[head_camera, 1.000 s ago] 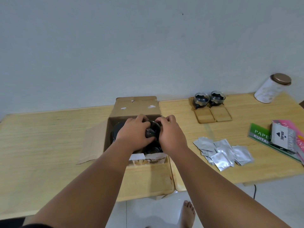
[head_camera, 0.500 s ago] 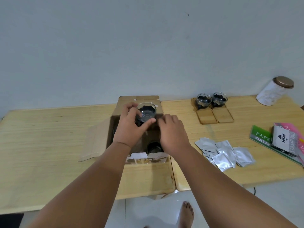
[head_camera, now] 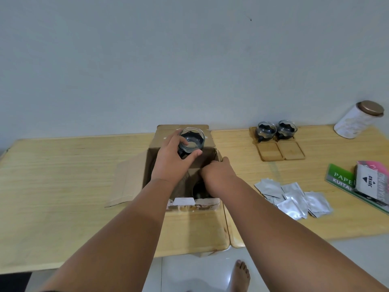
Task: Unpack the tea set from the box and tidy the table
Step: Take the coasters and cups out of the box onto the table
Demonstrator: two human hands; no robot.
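An open cardboard box (head_camera: 134,175) stands on the wooden table (head_camera: 63,175). My left hand (head_camera: 172,161) holds a small glass teacup (head_camera: 192,141) with a dark base above the box's far side. My right hand (head_camera: 216,175) reaches down into the box's right side, fingers hidden inside; whether it grips anything is not visible. A dark round piece (head_camera: 199,189) shows inside the box beside that hand. Two more glass cups (head_camera: 265,131) (head_camera: 285,129) sit on wooden coasters at the back right, with two bare coasters (head_camera: 269,151) (head_camera: 290,150) in front of them.
Several silver foil sachets (head_camera: 294,199) lie right of the box. A green receipt book (head_camera: 341,180) and a stamp pad box (head_camera: 370,182) sit at the right edge. A white canister with a copper lid (head_camera: 357,120) stands at the back right. A bare foot (head_camera: 240,275) shows below.
My left hand has lifted the glass teacup out of the box and raised it over the far flap. My right hand has let go of the cup and dropped back into the box.
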